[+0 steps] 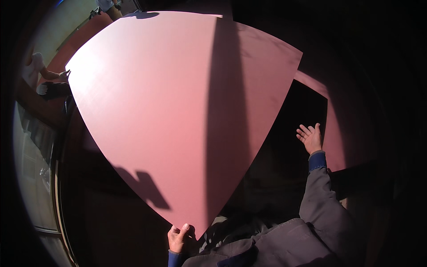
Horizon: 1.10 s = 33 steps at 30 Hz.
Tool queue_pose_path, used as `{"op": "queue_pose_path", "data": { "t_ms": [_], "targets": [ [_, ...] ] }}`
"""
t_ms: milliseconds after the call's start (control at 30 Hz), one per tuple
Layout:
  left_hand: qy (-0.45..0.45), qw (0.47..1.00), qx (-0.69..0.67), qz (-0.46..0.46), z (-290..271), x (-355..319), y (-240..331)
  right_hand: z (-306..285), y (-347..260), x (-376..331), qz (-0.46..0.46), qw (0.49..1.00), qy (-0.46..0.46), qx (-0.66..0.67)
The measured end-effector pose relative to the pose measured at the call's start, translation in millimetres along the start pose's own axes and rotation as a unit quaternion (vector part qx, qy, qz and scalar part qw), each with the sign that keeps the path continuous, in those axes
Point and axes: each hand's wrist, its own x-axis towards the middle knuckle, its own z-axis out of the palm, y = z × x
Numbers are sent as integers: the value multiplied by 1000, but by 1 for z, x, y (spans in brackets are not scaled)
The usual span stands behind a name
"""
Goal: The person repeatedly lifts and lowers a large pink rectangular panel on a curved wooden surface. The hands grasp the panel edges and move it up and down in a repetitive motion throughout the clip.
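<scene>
**Big pink sheet up, one corner pinched**

Filling the middle of the frame: a large pink sheet [178, 111], smooth and flat, bowed into a shield shape by the lens. Broad across the top, narrowing to a point at lower centre. Bright glare on its upper left part, a long dark shadow band running down right of centre, and a hand-shaped shadow low on its left side.

Down at the bottom centre, the left hand [179, 238], grip closed on the sheet's lowest corner, thumb up against the edge, fingers curled around it. Blue cuff just showing at the frame's lower edge.

Over at centre right, the right hand [310, 138], grip wide open, fingers spread, palm turned toward the sheet's right edge but clear of it, holding nothing. Grey sleeve [322, 200] with a blue cuff rising to it from the lower right.

Behind that open hand, a second pink panel [334, 142] in shade, with a black gap between it and the lifted sheet.

At the upper left, another person's hand [65, 75] right at the sheet's far corner; contact with the edge hard to make out. White-sleeved arm leading away to the left rim.

Dark surroundings elsewhere, with a pale curved surface [31, 178] along the lower left rim.
</scene>
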Motion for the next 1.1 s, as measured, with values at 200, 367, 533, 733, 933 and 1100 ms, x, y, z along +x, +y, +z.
{"op": "queue_pose_path", "data": {
  "t_ms": [200,367,533,733,933,1100],
  "targets": [
    [195,978,77,-22,-87,-124,-83,-87,-48,27,18,995,-46,85],
    [247,913,313,-82,-116,-173,-51,-82,-52,16,-21,996,-15,84],
    [233,940,226,-104,-176,-219,-144,-172,-35,-22,-47,998,23,-24],
    [302,942,130,-71,-285,-267,-157,-200,5,-232,-69,993,96,9],
    [572,797,169,98,-454,-273,-203,-181,73,-478,47,997,31,46],
    [521,817,-233,79,-370,-284,-177,-142,92,-611,165,982,4,90]
  ]
}}
